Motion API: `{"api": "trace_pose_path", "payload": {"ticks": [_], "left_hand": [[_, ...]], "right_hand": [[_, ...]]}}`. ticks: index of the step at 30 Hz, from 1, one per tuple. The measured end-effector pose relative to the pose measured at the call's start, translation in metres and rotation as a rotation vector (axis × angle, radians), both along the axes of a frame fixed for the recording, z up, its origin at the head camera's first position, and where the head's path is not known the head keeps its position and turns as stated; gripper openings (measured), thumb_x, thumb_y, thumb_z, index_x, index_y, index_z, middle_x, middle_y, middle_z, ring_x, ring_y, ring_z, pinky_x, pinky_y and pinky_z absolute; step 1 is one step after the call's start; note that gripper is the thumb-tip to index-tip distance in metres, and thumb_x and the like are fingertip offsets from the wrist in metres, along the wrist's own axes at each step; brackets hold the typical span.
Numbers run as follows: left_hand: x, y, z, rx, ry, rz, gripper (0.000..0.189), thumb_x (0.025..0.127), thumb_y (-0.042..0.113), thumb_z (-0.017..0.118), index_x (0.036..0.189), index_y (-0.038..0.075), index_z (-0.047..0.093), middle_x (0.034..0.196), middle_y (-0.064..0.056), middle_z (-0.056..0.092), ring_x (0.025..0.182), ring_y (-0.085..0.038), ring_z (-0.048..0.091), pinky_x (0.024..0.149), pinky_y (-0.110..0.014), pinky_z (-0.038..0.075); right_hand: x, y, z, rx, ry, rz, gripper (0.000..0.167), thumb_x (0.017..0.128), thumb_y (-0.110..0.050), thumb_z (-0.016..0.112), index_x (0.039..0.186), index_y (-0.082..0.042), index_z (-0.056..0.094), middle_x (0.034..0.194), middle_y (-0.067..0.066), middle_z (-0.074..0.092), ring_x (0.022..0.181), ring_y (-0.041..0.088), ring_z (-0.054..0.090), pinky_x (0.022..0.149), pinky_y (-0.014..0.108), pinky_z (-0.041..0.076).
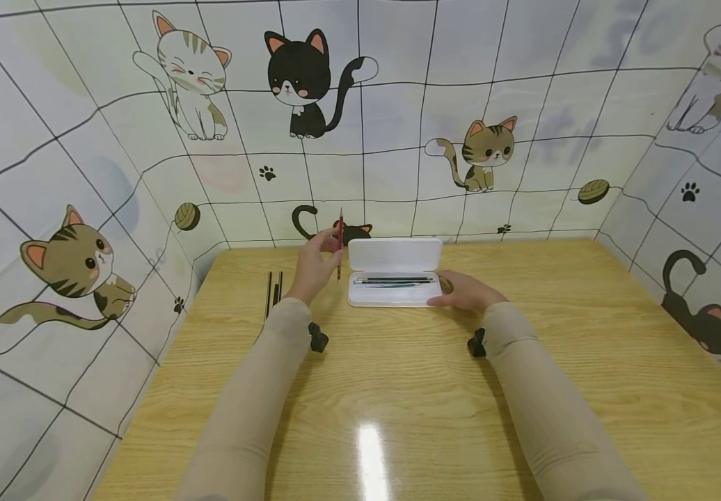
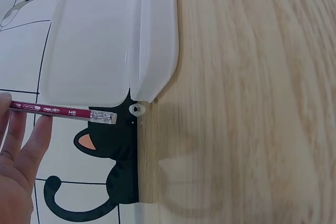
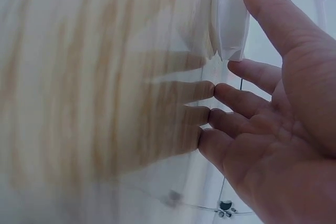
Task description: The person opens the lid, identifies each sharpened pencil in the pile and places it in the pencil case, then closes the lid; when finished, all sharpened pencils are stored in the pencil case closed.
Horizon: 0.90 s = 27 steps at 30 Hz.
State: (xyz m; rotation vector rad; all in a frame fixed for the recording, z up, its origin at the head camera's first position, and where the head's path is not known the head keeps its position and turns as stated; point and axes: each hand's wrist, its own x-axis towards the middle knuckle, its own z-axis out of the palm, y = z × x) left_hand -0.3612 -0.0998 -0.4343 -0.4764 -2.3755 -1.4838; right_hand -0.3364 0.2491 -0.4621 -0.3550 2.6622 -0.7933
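My left hand (image 1: 313,270) pinches a red pencil (image 1: 340,235) between thumb and fingers, left of a white pencil case (image 1: 385,302). The pencil stands nearly upright, sharp tip up, with its silver-banded eraser end down. In the left wrist view, the red pencil (image 2: 58,111) bears the letters HB. The case lies with its lid (image 1: 394,255) raised at the back; a few slim dark pencils (image 1: 392,280) rest inside. At the right end of the case, my right hand (image 1: 465,291) holds it, thumb in front and index fingertip at the back corner, other fingers resting on the table.
Left of the case, several thin dark sticks (image 1: 268,292) lie on the wooden table (image 1: 423,390), partly hidden by my left wrist. A cat-print sheet (image 1: 392,125) rises behind the table and along both sides.
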Motion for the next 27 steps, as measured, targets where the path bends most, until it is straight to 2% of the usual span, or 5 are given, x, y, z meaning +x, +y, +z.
{"api": "trace_pose_path", "payload": {"ticks": [11, 19, 27], "left_hand": [[-0.003, 0.009, -0.002, -0.014, 0.024, 0.009, 0.042, 0.096, 0.002, 0.068, 0.137, 0.008, 0.060, 0.106, -0.010, 0.068, 0.104, -0.025, 0.064, 0.101, -0.045, 0.047], [-0.004, 0.016, -0.006, -0.004, 0.025, -0.027, 0.040, 0.095, 0.002, 0.070, 0.133, 0.007, 0.062, 0.107, -0.010, 0.069, 0.105, -0.026, 0.064, 0.103, -0.047, 0.045], [-0.007, 0.022, -0.008, -0.015, 0.028, -0.049, 0.037, 0.095, 0.002, 0.070, 0.131, 0.005, 0.062, 0.106, -0.012, 0.070, 0.104, -0.027, 0.065, 0.100, -0.045, 0.048]], "right_hand": [[0.002, 0.000, 0.001, -0.010, 0.010, -0.001, 0.094, 0.092, -0.049, 0.072, 0.160, -0.005, 0.025, 0.164, 0.024, 0.023, 0.150, 0.045, 0.019, 0.119, 0.061, 0.019], [0.004, -0.001, 0.001, -0.014, 0.018, 0.006, 0.093, 0.092, -0.048, 0.072, 0.160, -0.005, 0.026, 0.164, 0.024, 0.024, 0.150, 0.045, 0.019, 0.119, 0.060, 0.019], [0.004, 0.001, 0.001, -0.019, 0.021, 0.003, 0.093, 0.092, -0.048, 0.073, 0.160, -0.005, 0.026, 0.164, 0.024, 0.024, 0.150, 0.045, 0.020, 0.119, 0.060, 0.019]]}}
